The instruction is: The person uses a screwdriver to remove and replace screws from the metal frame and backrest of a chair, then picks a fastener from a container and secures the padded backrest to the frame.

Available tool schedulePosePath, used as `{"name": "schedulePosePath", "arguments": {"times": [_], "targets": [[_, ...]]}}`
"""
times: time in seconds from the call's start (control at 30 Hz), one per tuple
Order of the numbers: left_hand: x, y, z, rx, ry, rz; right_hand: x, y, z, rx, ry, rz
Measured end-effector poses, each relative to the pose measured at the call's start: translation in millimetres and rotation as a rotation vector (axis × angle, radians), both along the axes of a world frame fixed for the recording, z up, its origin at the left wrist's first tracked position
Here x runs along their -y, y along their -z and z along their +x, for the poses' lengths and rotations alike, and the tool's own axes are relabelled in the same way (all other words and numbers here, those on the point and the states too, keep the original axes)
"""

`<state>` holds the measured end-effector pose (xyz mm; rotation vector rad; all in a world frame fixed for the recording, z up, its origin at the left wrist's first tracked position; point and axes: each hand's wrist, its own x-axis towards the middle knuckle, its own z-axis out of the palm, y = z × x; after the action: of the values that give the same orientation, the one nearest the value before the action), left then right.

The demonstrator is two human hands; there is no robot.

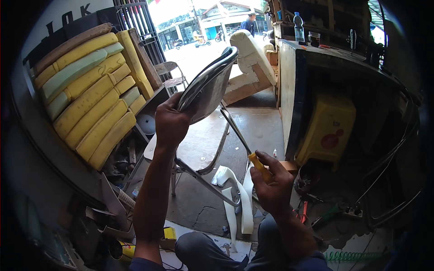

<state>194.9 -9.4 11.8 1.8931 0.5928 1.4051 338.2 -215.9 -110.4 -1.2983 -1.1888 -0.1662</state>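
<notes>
My left hand [172,122] is closed round the lower left edge of a rounded, dark and shiny chair backrest [209,86], which is tilted up in front of me. Below it stands a metal-framed folding chair with a pale seat [195,145] and bent tube legs [208,181]. In my right hand [276,189] is a screwdriver [259,166] with a yellow handle. Its dark shaft points up and left toward the underside of the backrest. I cannot tell whether the tip touches it.
Yellow and green foam pieces [92,90] are stacked at the left. White strips [246,203] curl on the floor before my knees. A yellow plastic stool [327,126] sits under the workbench [325,50] at the right, near loose tools. An unfinished armchair [253,63] stands at the doorway.
</notes>
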Motion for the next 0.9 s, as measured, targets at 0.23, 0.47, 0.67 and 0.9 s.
{"name": "schedulePosePath", "arguments": {"times": [0.23,0.47,0.67,0.9], "targets": [[-1.3,-7.0,-17.3,-0.163,0.123,-0.015,1.8,1.4,3.5,0.039,-0.129,-0.059],[-2.0,22.1,-49.1,-0.157,0.147,-0.197,6.8,4.4,10.7,0.038,-0.271,-0.123],[-9.1,43.0,-40.2,-0.061,0.016,-0.026,-14.9,3.6,3.9,-0.129,-0.274,-0.034],[-15.3,40.3,-42.6,-0.057,0.107,-0.02,-133.9,-28.4,-34.5,-0.111,-0.359,0.281]]}}
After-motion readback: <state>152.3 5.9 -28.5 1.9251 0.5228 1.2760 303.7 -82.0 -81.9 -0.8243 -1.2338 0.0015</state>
